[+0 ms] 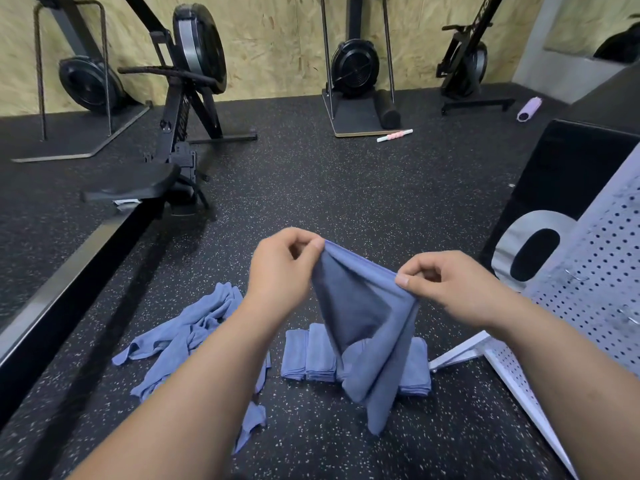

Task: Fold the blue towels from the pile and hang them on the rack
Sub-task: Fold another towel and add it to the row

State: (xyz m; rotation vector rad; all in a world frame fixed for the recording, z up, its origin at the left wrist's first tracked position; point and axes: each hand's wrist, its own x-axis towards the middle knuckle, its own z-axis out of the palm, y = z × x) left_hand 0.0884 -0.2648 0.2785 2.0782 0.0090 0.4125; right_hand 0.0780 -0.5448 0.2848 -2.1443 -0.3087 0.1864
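The floor (329,188) is black rubber with small pale speckles, matte and slightly grainy. The blue towel (367,327) in the air is thin, soft cloth with a narrow hemmed edge along its top. It hangs in loose vertical folds and narrows to a point at the bottom, so its shape is almost a triangle. Its long axis goes from the stretched top edge down toward the floor, and the tip points down, slightly to the right.

The left hand (284,268) is raised in front of the body, knuckles toward the camera, and it pinches the upper left corner of the towel between thumb and forefinger; the other fingers are curled in. The right hand (446,285) is a little lower and pinches the other end of the top edge in the same way. Both forearms reach forward from below.

Behind the hanging towel, a row of folded towels (311,358) lies on the floor, neat flat rectangles side by side. To the left is the crumpled pile (180,334), wrinkled and spread out. At the right stands the white rack (595,271), a metal panel with many small round holes, near the folded row.
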